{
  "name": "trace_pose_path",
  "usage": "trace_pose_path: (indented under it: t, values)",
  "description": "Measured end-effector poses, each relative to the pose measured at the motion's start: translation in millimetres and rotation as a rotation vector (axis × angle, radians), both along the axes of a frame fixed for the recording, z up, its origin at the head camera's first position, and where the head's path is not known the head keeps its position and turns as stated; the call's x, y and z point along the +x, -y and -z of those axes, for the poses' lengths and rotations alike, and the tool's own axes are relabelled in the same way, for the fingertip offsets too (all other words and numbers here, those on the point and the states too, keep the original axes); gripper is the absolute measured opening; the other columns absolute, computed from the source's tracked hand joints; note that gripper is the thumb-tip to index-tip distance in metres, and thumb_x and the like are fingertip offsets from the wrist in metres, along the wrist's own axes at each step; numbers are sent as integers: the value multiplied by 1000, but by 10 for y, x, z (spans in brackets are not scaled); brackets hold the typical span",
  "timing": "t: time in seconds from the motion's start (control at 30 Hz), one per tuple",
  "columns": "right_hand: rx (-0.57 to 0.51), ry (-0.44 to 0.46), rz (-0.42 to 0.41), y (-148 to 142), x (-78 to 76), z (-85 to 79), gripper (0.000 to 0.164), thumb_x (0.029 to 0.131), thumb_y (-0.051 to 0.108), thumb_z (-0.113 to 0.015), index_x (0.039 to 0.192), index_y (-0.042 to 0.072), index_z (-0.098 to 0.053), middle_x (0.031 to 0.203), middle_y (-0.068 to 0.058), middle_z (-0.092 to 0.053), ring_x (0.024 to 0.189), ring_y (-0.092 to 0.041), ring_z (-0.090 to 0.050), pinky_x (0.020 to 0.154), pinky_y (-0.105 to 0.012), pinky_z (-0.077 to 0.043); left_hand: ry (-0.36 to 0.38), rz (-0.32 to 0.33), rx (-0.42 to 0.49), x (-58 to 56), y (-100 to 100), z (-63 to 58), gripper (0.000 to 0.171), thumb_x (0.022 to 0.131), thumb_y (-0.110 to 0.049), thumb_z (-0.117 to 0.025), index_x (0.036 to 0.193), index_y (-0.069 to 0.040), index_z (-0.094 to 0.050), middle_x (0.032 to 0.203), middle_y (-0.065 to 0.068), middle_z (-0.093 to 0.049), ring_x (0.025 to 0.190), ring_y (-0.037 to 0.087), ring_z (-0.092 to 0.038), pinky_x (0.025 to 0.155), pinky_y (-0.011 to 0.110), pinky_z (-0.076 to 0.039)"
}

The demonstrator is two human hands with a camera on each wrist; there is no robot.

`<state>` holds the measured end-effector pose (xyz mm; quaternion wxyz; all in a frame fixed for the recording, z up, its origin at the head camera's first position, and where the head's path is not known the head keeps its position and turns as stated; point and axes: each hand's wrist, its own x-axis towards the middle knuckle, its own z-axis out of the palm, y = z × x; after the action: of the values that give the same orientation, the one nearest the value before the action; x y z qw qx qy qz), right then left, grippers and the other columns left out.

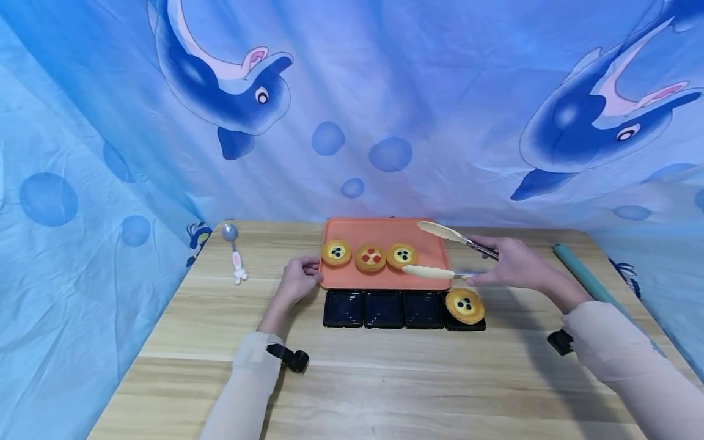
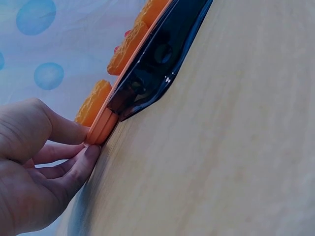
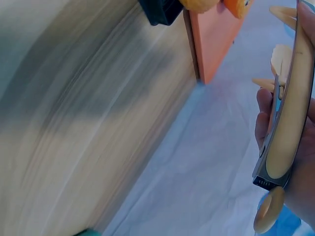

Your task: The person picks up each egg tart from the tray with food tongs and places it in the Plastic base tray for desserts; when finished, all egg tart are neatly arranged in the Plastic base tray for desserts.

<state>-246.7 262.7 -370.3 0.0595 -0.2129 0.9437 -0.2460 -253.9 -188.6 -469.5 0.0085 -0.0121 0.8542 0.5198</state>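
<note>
My left hand (image 1: 299, 281) pinches the left edge of an orange tray (image 1: 379, 229), thumb on top and fingers beneath in the left wrist view. On the tray sit two blueberry-topped egg tarts, a left one (image 1: 336, 252) and a right one (image 1: 402, 256), with a red-topped tart (image 1: 370, 258) between them. My right hand (image 1: 514, 263) grips a pair of food tongs (image 3: 290, 108) with cream tips. Their tips are spread apart over the tray's right part, holding nothing. Another blueberry tart (image 1: 464, 305) rests in the rightmost square of a black sectioned dish (image 1: 343, 308).
The black dish lies along the tray's front edge. A spoon with a rabbit handle (image 1: 236, 260) lies at the far left of the wooden table (image 1: 374, 391). On the right is a long teal roll (image 1: 585, 275). A blue dolphin curtain (image 1: 341, 91) hangs behind.
</note>
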Motion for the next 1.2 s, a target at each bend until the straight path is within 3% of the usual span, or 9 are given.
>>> trace_pose_path:
  t: [0.13,0.27,0.37,0.6,0.73,0.8,0.9,1.03,1.2]
  values:
    - [-15,36,-30,125,-148,63,103,72,52,-85,150,2,-41,49,7,-30,42,-9,-18,48,-32,-36,-4,2,-6,0,7,1,41,85,6,-64,125,8,-61,109,18,-66,99,28,-65,85,36,-55]
    - [-40,35,-50,198,-246,153,98,73,43,-88,148,-2,-43,87,-16,-69,45,-11,-23,57,-35,-42,-4,1,-3,3,3,-7,40,85,5,-65,125,7,-61,109,18,-66,99,28,-65,85,36,-55]
    - [-58,34,-58,228,-290,228,98,72,43,-88,146,-5,-44,118,-29,-63,51,-10,-30,60,-35,-43,0,2,1,12,4,-18,40,86,5,-66,126,7,-61,110,18,-65,100,29,-65,86,36,-55]
    - [-100,17,-104,266,-374,392,94,71,35,-91,143,-6,-47,123,-27,-61,60,-18,-41,70,-38,-44,7,-5,9,10,8,-18,41,85,5,-65,125,7,-61,109,18,-65,99,28,-64,85,36,-55]
    - [-108,-4,-138,304,-396,436,91,70,33,-91,142,-6,-49,138,-26,-53,102,-33,-60,87,-48,-50,10,-6,15,5,6,-20,41,84,5,-65,125,7,-61,109,18,-65,98,28,-64,85,35,-55]
    - [-102,-6,-138,323,-403,448,89,71,32,-91,141,-6,-50,136,-26,-55,111,-36,-58,89,-51,-50,13,-6,14,7,5,-21,40,85,5,-65,125,7,-61,109,18,-65,98,28,-64,85,35,-55]
    - [-89,8,-130,352,-408,457,82,74,29,-89,139,-5,-53,106,-21,-67,80,-28,-59,71,-40,-51,18,-8,14,11,6,-21,40,85,5,-66,125,6,-62,110,17,-65,98,28,-64,85,35,-55]
    - [-96,37,-130,373,-410,464,71,78,22,-86,137,-4,-56,64,-5,-44,52,-14,-32,50,-28,-31,22,-10,20,8,9,-15,40,85,5,-66,125,6,-62,109,17,-65,98,27,-64,84,36,-55]
    - [-104,39,-123,375,-409,475,68,79,21,-85,135,-5,-57,58,-1,-38,48,-11,-29,47,-27,-28,17,-9,20,-7,18,-2,41,85,5,-65,125,6,-61,109,17,-64,98,27,-64,84,36,-55]
